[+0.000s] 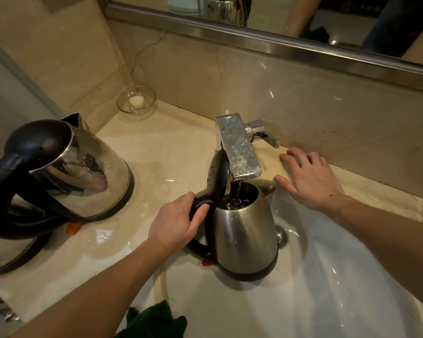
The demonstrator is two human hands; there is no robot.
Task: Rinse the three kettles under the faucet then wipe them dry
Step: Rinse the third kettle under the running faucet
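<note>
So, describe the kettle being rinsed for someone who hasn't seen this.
Find the square chrome faucet over the white sink basin. Under its spout is a brushed stainless-steel kettle, black handle gripped by the left hand. Unlike the shinier steel kettle on the beige counter, its black lid stands open, water running in.

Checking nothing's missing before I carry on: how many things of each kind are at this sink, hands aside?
Kettles: 2, the held kettle and the counter kettle
Faucet: 1
Glass dish: 1
Green cloth: 1
Total: 5
Metal shape at the lower left: too cropped to name, not counted.
</note>
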